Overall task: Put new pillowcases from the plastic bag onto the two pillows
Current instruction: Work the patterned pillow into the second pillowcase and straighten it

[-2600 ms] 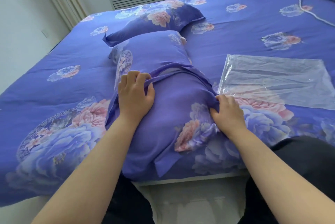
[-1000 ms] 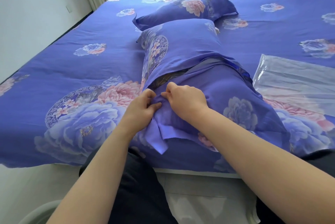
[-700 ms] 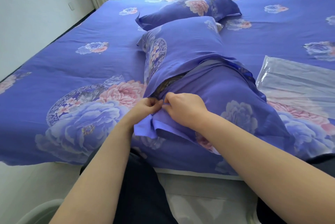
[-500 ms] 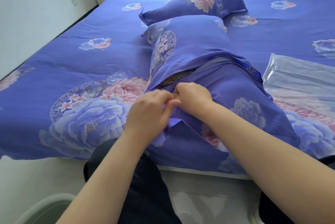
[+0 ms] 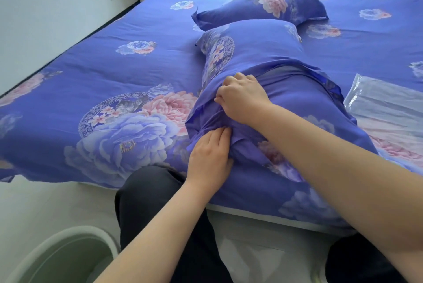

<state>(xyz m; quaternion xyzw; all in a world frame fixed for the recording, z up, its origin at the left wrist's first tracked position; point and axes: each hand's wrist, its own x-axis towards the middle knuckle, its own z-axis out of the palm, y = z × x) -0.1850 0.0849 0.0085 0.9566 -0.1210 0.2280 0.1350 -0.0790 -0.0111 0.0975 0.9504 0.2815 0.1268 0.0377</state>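
Note:
A pillow in a blue floral pillowcase (image 5: 258, 54) lies lengthwise on the bed, its open end toward me. My right hand (image 5: 240, 97) grips the pillowcase's flap at the left side of the opening. My left hand (image 5: 209, 157) presses flat, fingers together, on the bunched fabric of the pillowcase's near left corner just below. A second pillow (image 5: 263, 8) in the same blue floral cover rests behind the first. The clear plastic bag (image 5: 386, 108) lies flat on the bed to the right.
The bed (image 5: 103, 81) carries a blue floral cover that hangs over the near edge. A white round bin (image 5: 61, 257) stands on the floor at lower left. My dark-trousered knees press against the bed's edge. A louvred panel sits on the far wall.
Both hands moved from the pillowcase's two sides to its near left corner. The loose flap has been folded over the opening, and my right hand now sits higher than my left.

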